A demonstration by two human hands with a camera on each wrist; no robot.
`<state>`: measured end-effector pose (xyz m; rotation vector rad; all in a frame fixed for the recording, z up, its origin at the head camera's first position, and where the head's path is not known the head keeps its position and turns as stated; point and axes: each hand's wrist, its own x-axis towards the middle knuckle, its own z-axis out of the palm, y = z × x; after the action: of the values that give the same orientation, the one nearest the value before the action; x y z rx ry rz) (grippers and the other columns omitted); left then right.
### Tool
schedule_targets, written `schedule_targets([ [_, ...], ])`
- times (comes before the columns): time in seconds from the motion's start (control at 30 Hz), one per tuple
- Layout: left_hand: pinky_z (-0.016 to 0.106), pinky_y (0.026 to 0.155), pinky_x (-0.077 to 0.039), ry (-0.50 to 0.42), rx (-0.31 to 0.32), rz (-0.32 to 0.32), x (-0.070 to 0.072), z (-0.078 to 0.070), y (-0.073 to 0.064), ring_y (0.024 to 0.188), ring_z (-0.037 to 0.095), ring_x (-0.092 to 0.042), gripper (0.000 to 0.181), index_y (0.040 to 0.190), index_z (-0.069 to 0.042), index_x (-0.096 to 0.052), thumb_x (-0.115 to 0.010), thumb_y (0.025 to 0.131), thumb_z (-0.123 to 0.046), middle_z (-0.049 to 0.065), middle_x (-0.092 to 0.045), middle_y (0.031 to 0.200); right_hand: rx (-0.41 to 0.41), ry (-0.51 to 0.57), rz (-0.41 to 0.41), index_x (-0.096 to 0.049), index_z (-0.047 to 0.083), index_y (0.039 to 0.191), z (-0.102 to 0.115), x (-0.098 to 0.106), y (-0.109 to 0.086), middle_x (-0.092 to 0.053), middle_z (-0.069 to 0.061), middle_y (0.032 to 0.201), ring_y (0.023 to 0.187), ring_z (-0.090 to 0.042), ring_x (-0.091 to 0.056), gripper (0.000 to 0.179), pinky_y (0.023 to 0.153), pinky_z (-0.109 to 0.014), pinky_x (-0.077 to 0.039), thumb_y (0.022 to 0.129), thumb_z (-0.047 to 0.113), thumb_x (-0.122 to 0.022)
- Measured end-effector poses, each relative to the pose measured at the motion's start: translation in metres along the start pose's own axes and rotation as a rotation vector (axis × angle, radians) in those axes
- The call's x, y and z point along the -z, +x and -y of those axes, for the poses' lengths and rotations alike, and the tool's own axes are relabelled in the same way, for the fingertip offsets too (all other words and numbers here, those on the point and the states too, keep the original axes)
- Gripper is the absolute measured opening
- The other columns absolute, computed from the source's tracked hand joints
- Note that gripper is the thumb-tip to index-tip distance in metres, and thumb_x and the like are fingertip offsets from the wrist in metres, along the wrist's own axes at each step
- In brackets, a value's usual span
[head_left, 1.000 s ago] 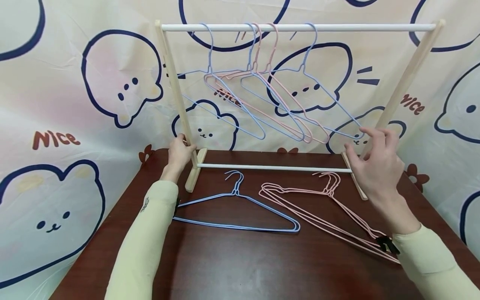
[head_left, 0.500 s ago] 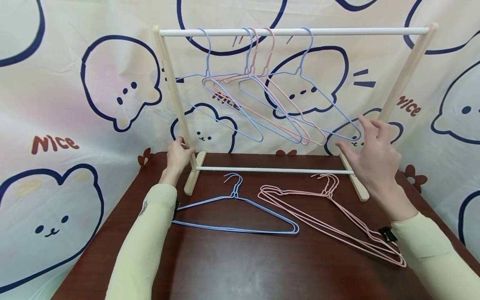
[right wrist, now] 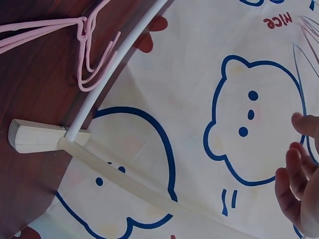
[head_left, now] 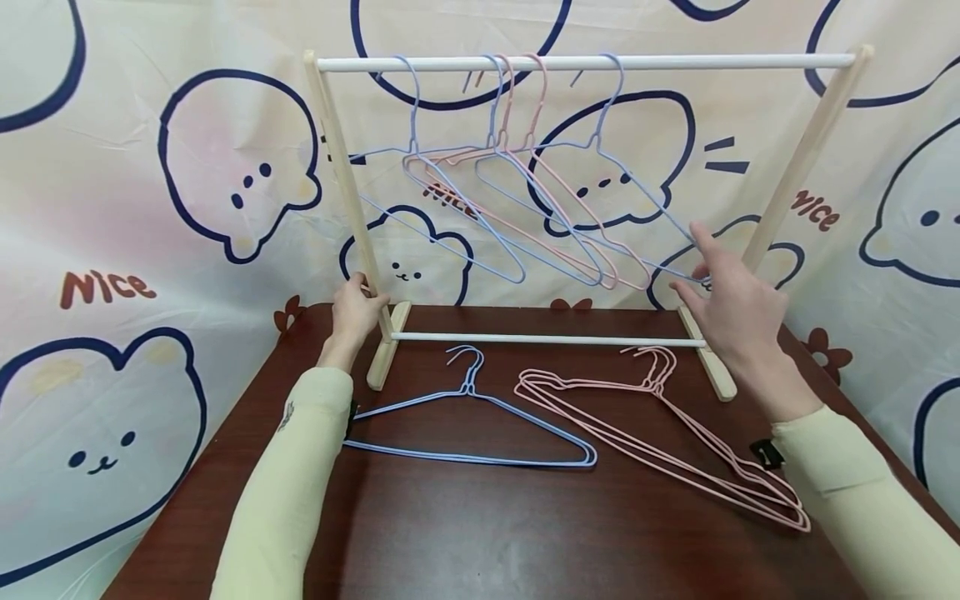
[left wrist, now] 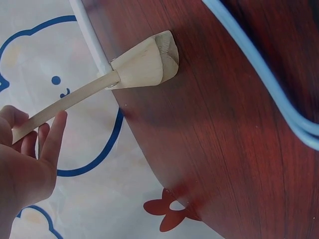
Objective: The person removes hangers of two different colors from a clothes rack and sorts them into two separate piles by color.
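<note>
My left hand [head_left: 356,315] grips the left wooden post [left wrist: 75,99] of a small clothes rack low down, fingers and thumb on either side of it. At the right, my right hand [head_left: 738,304] is at the lower right corner of a blue hanger [head_left: 647,183] hanging from the white top rail [head_left: 712,62]. Its index finger is extended and its thumb apart; in the right wrist view the hanger's wire passes by the fingers, and firm contact cannot be told. Further left on the rail hang other blue hangers [head_left: 414,108] and pink hangers [head_left: 540,100], overlapping one another.
Two blue hangers [head_left: 468,458] lie stacked on the dark wooden table [head_left: 480,533], left of several pink hangers [head_left: 645,442]. A white lower bar [head_left: 547,338] joins the rack's wooden feet. Behind stands a patterned cloth [head_left: 247,333].
My right hand has moved slightly left, from beside the right post to the corner of the rightmost blue hanger. My left hand stays on its post. The view has tilted a little.
</note>
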<state>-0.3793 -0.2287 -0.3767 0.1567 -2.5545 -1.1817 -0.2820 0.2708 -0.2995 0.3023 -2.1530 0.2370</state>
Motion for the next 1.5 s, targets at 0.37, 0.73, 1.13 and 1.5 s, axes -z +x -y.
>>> schedule_targets([
  [0.37,0.047,0.083,-0.055,0.006,-0.001,-0.002,0.0,-0.001,0.001,0.1,0.039,-0.067,0.033,0.119,0.001,-0.054,-0.058,0.092,-0.017,0.025,-0.065,0.112,0.053,0.035,-0.102,-0.05,0.022,0.146,0.004,-0.002,-0.002,-0.069,-0.017,0.079,0.054,-0.03,-0.054,0.065,0.042,-0.031,-0.021,0.086,0.012,-0.075],
  [0.73,0.047,0.082,-0.056,0.005,-0.003,-0.002,-0.002,0.002,0.001,0.1,0.039,-0.067,0.033,0.12,0.0,-0.054,-0.059,0.092,-0.017,0.024,-0.065,0.112,-0.017,0.167,-0.137,-0.056,0.02,0.142,0.01,0.002,-0.006,-0.07,-0.018,0.08,0.056,-0.027,-0.054,0.062,0.049,-0.022,-0.026,0.085,0.011,-0.077],
  [1.13,0.049,0.083,-0.056,0.009,-0.013,-0.017,-0.002,0.0,0.002,0.096,0.039,-0.067,0.031,0.117,0.0,-0.056,-0.057,0.089,-0.015,0.023,-0.067,0.109,-0.176,0.302,-0.186,-0.059,0.023,0.139,0.012,0.018,-0.019,-0.065,-0.017,0.074,0.058,0.018,-0.033,0.06,0.055,-0.005,-0.026,0.084,0.013,-0.079],
  [1.5,0.049,0.084,-0.056,0.003,-0.008,-0.013,-0.001,0.001,0.002,0.097,0.039,-0.067,0.032,0.118,0.0,-0.055,-0.058,0.09,-0.016,0.023,-0.066,0.109,-0.23,0.37,-0.215,-0.06,0.023,0.138,0.009,0.023,-0.037,-0.064,-0.018,0.075,0.064,0.022,-0.041,0.062,0.058,-0.003,-0.029,0.081,0.007,-0.08],
])
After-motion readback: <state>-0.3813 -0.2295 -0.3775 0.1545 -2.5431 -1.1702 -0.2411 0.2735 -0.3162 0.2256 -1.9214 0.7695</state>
